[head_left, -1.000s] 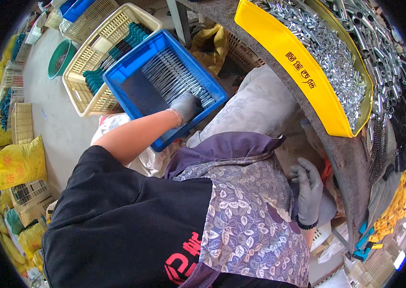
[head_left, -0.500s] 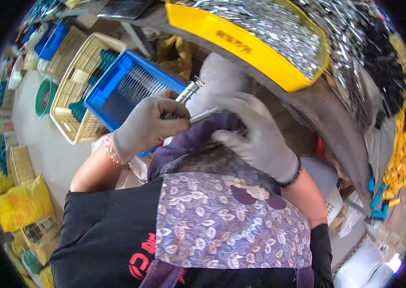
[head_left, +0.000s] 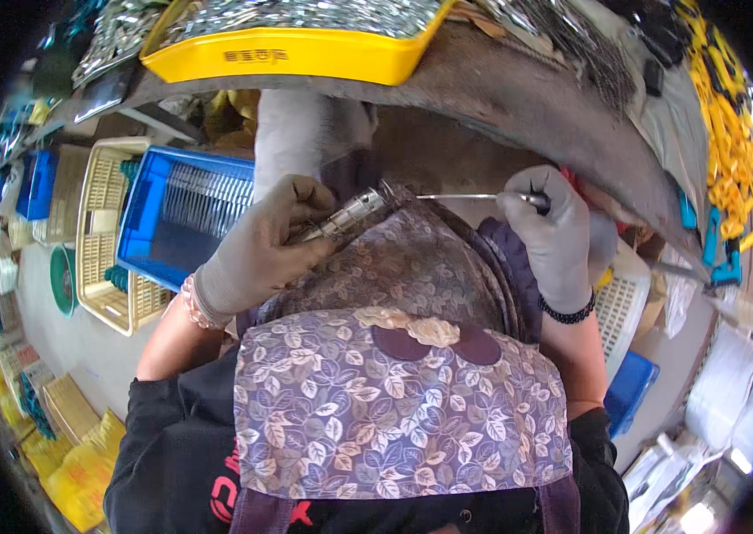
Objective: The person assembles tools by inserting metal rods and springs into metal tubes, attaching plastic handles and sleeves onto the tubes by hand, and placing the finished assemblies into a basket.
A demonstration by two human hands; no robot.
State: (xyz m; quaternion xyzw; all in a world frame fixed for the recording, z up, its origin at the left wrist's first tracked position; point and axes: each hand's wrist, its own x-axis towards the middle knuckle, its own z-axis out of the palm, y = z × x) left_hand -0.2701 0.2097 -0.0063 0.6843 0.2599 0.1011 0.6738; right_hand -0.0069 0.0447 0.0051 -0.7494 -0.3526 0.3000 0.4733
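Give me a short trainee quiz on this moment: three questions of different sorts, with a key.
1. What does the person's left hand hold?
2. True or false: the right hand grips a thin metal rod.
3. What colour is the tray of metal parts on the bench?
A) Green
B) Yellow
C) Red

Key:
1. A metal cylinder.
2. True.
3. B.

front: blocked by table point(head_left: 510, 84), yellow tray point(head_left: 305, 58) | left: by blue crate point(head_left: 181, 240) | over apron point(head_left: 403, 400): left open, far side barred by metal shaft point(head_left: 461, 196)
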